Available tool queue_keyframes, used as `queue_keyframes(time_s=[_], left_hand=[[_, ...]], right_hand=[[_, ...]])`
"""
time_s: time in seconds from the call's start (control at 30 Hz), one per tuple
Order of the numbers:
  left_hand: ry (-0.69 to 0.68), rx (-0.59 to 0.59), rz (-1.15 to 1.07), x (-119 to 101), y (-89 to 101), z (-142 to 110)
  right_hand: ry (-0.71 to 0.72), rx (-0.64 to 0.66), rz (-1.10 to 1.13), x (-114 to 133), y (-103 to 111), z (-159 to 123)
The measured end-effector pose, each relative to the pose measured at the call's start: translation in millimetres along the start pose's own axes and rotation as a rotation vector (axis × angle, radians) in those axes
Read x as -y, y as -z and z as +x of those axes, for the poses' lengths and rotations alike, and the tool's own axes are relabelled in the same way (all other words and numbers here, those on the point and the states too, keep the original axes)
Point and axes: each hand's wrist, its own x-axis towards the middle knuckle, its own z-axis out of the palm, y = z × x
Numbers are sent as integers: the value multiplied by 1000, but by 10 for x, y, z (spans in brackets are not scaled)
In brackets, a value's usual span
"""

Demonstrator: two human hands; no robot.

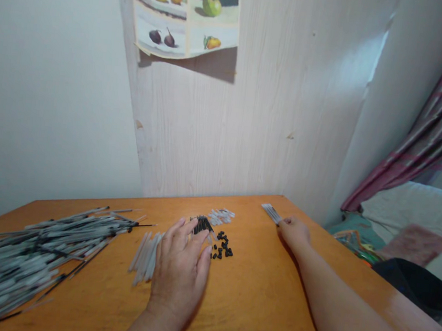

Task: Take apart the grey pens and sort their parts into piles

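Note:
My left hand (pixel 181 266) is over the middle of the table, palm down with its fingers apart and nothing visibly held. It partly covers a row of whitish slim tubes (pixel 142 254) and reaches toward a bunch of thin black pieces (pixel 201 225). Small black plugs (pixel 223 246) lie scattered just right of its fingers. Behind them is a little heap of short clear pieces (pixel 221 216). Far to the right, my right hand (pixel 292 232) has its fingers closed at the near end of several thin pale pens (pixel 270 212), which lie side by side at the table's back.
A large loose pile of long grey-white and black sticks (pixel 38 246) covers the left of the orange wooden table (pixel 246 305). A wall with a fruit picture (pixel 185 14) rises behind. Beyond the right edge are a dark object (pixel 409 285) and a pink curtain (pixel 417 133).

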Motion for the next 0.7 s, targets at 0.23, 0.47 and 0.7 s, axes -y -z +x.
queue_keyframes(time_s=[0.23,0.47,0.7], left_hand=[[16,-19,-13,27,20,20],[87,-55,-41,133,30,47],[253,-83,-160,245,43,97]], right_hand=[[-11,30,-65,65,2,-45],[-8,6,-48,41,7,-28],[20,-48,-29,35,7,-68]])
